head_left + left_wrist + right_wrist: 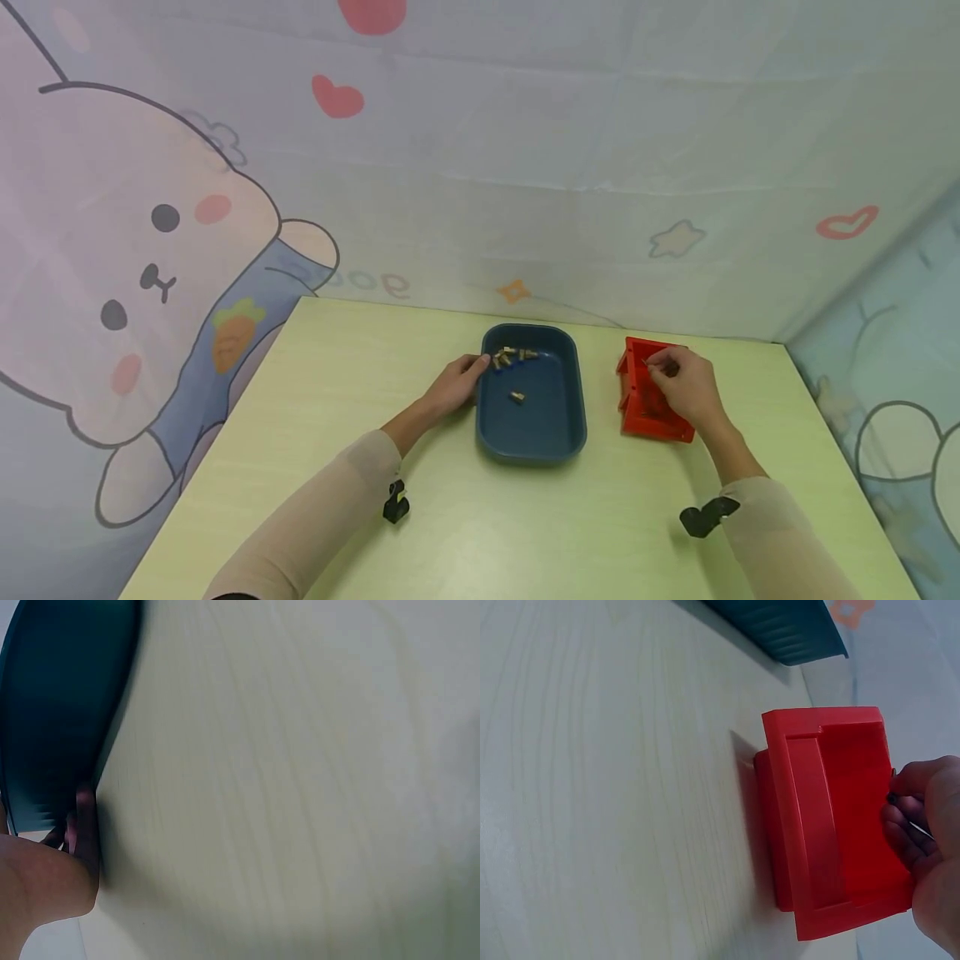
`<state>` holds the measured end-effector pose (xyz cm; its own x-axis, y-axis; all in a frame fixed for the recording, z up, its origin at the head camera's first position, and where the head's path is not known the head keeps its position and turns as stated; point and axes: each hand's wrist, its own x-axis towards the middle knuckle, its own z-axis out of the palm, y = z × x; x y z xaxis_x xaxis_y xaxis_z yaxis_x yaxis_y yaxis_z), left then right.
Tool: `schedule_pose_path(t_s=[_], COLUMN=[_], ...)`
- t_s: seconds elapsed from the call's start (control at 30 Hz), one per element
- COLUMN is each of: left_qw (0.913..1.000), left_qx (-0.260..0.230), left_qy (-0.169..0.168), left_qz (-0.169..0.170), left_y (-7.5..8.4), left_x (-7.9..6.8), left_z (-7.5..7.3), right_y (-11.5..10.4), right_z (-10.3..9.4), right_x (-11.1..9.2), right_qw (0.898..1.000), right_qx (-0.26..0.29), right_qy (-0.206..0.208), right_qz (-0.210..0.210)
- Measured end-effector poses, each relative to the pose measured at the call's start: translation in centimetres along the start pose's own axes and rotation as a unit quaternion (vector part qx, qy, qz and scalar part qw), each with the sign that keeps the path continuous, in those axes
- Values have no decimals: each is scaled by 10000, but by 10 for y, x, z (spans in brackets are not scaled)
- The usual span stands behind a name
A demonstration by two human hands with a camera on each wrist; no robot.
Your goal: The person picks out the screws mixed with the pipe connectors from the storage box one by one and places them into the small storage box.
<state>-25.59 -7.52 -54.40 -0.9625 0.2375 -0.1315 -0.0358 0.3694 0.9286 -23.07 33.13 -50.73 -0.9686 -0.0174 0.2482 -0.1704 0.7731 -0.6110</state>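
My left hand point(453, 387) grips the left rim of a dark blue plastic tray point(531, 429), thumb on the edge and fingers along the outer wall. Inside the tray, several small brass fittings point(506, 358) with bits of blue cluster at the far end, and one brass fitting point(517, 397) lies apart near the middle. Over a red plastic parts bin point(651, 427), my right hand point(690, 390) pinches a tiny dark piece point(892, 797) between thumb and fingertips; its kind is too small to tell. The hand hides part of the bin's inside.
Both containers stand on a pale wooden table point(450, 533), the red bin to the right of the tray with a gap between them. A printed cloth point(525, 167) hangs behind the table's far edge. Each sleeve carries a small black wrist camera point(705, 517).
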Motion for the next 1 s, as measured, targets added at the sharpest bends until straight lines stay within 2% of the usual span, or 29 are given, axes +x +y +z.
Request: schedule_pose_path(t_s=[0.37,0.8,1.0], left_qw=[10000,10000,9999], left_qx=[43,78,-51], left_qy=[-8,-16,-121], left_qz=[10,-8,-39], left_y=[-1,1,2], left_x=[1,0,0], left_z=[2,5,2], right_y=[3,6,3], right_z=[4,4,4], right_x=[0,0,2], right_qw=[9990,9985,9979], right_qx=[-271,-375,-393], right_qy=[-233,-212,-401], right_qz=[-263,-325,-317])
